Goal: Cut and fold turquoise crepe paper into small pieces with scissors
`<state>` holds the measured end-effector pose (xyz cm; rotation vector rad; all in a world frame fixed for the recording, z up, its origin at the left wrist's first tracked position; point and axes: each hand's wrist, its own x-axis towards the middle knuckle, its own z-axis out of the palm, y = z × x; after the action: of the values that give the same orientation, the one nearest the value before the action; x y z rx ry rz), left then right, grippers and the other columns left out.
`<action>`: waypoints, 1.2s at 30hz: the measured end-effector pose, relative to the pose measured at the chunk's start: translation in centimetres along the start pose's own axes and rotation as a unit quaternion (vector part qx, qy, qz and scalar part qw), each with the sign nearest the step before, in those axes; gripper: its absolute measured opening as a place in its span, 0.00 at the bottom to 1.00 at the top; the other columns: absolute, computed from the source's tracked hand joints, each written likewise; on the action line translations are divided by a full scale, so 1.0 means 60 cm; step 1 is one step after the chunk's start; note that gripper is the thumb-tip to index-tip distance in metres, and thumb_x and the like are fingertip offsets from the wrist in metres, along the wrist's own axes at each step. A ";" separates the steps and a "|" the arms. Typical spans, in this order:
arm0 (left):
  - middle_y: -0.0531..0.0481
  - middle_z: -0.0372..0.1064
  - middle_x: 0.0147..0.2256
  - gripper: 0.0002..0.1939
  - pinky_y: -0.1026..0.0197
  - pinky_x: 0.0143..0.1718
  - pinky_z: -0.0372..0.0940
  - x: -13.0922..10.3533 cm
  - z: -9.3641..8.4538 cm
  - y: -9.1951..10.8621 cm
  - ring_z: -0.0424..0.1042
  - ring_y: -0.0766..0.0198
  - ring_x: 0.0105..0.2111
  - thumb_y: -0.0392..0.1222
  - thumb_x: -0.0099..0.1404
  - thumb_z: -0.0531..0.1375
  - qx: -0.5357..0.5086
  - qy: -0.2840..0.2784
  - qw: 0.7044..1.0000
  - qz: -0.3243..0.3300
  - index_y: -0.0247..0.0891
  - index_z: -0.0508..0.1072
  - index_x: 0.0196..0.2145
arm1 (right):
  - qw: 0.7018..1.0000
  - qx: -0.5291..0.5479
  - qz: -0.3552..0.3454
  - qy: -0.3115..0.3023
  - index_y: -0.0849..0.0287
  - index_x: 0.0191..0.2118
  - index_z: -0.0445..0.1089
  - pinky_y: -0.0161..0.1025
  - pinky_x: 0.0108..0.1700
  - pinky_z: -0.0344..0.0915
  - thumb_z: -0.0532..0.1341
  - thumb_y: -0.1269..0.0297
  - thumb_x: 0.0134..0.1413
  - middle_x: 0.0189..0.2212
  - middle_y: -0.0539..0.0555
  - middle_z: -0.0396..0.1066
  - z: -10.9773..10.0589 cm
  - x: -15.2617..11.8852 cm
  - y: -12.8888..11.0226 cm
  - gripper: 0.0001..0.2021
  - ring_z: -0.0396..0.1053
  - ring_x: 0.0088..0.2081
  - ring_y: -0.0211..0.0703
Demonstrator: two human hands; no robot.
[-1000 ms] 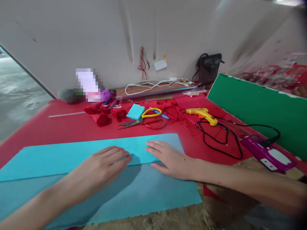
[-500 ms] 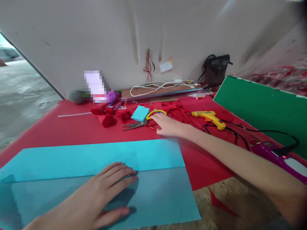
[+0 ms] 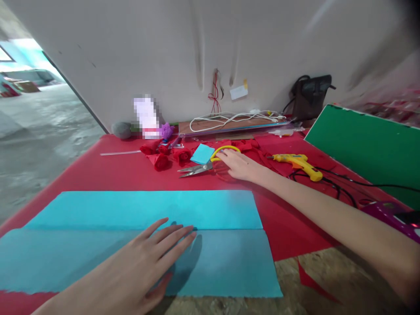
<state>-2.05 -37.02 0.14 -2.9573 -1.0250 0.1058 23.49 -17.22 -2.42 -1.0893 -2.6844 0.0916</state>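
My left hand lies over a large sheet of light-blue paper, palm down with the fingers apart. A fold or overlap line runs across the sheet, leaving a brighter strip along its far side. Farther back, my right hand has its fingers round the yellow handles of a pair of scissors. The scissors' blades point left and are slightly parted. Part of the handle is hidden under the fingers. Just behind the blades is a small stack of light-blue paper squares.
Red paper flowers and a purple flower lie at the back left. To the right are a yellow glue gun, black cords, a purple device and a green board. A white cable lies along the wall.
The view has shifted, so things appear farther right. The right hand's fingers have settled round the scissors' handles. The left hand's fingers have spread a little on the blue paper.
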 end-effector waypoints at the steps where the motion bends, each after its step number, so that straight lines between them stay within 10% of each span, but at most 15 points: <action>1: 0.54 0.50 0.58 0.36 0.54 0.55 0.55 0.002 -0.001 0.000 0.58 0.58 0.55 0.37 0.57 0.54 0.000 -0.001 1.000 -0.001 0.44 0.44 0.61 | 1.000 0.010 0.003 0.007 0.68 0.50 0.59 0.44 0.49 0.56 0.53 0.81 0.39 0.46 0.64 0.62 -0.007 -0.005 -0.004 0.26 0.59 0.49 0.50; 5: 0.49 0.53 0.58 0.41 0.51 0.54 0.56 0.010 0.000 0.001 0.59 0.53 0.54 0.53 0.53 0.59 -0.006 0.013 1.000 0.006 0.42 0.47 0.60 | 0.997 0.060 0.034 0.035 0.64 0.46 0.62 0.36 0.42 0.60 0.56 0.73 0.43 0.41 0.58 0.67 -0.044 -0.037 -0.018 0.19 0.65 0.42 0.43; 14: 0.50 0.59 0.54 0.33 0.51 0.55 0.53 0.017 0.013 -0.004 0.62 0.55 0.51 0.49 0.59 0.56 0.002 0.037 0.999 0.005 0.44 0.49 0.59 | 0.959 0.193 0.194 0.077 0.60 0.38 0.63 0.36 0.35 0.62 0.59 0.54 0.45 0.32 0.54 0.70 -0.090 -0.168 -0.033 0.17 0.68 0.32 0.41; 25: 0.50 0.62 0.49 0.15 0.58 0.46 0.60 0.054 0.014 -0.023 0.63 0.60 0.45 0.41 0.65 0.49 -0.053 0.015 0.998 -0.012 0.47 0.64 0.49 | 0.809 0.537 0.221 0.095 0.59 0.31 0.62 0.35 0.23 0.62 0.55 0.56 0.51 0.24 0.49 0.65 -0.093 -0.241 -0.045 0.11 0.63 0.20 0.35; 36: 0.49 0.70 0.39 0.17 0.65 0.36 0.63 0.110 -0.018 -0.086 0.70 0.61 0.38 0.49 0.64 0.45 -0.261 -0.058 0.954 -0.133 0.39 0.68 0.40 | 0.964 0.202 0.172 0.018 0.56 0.41 0.66 0.39 0.34 0.68 0.52 0.68 0.49 0.27 0.50 0.70 -0.118 -0.276 -0.036 0.13 0.69 0.29 0.43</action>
<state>0.00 -28.90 0.96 -3.2455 -1.6908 0.0027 35.24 -30.49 1.47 -1.3788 -2.2694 0.6406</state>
